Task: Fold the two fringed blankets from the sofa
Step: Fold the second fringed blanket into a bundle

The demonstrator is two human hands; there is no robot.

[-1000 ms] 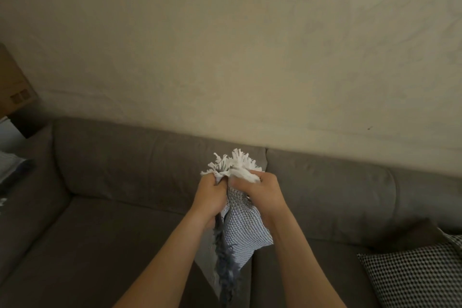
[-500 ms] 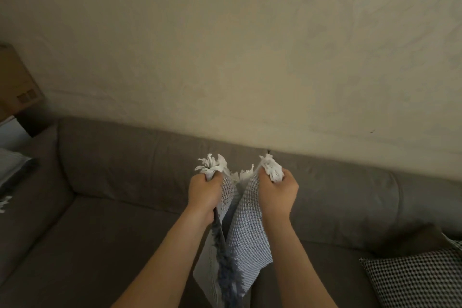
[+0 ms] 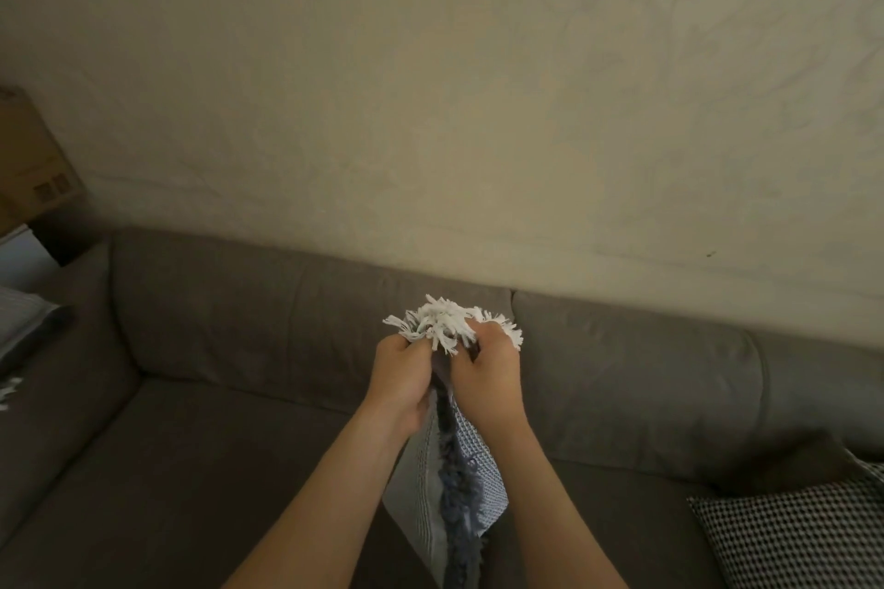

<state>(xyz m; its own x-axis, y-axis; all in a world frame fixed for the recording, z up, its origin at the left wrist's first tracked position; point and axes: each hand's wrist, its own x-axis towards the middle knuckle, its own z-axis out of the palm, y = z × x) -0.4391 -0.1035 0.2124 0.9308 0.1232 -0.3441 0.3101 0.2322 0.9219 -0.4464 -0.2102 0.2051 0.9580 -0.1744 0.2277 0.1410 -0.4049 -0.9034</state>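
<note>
A blue-and-white woven blanket (image 3: pixel 478 459) with a white fringe at the top and a dark blue fringe down its middle hangs in the air above the grey sofa (image 3: pixel 239 349). My left hand (image 3: pixel 404 378) and my right hand (image 3: pixel 485 378) are side by side, almost touching, each shut on the top edge just under the white tassels. The blanket's lower part drops out of view between my forearms. A second striped blanket (image 3: pixel 24 325) lies on the sofa's left arm, only partly in view.
A black-and-white checked cushion (image 3: pixel 803 536) lies on the seat at the lower right. A cardboard box (image 3: pixel 33 167) stands beyond the sofa's left end. A pale wall (image 3: pixel 478 86) rises behind the backrest.
My hands went from together to a little apart, spreading the top edge, and are now back together with the white fringe bunched between them.
</note>
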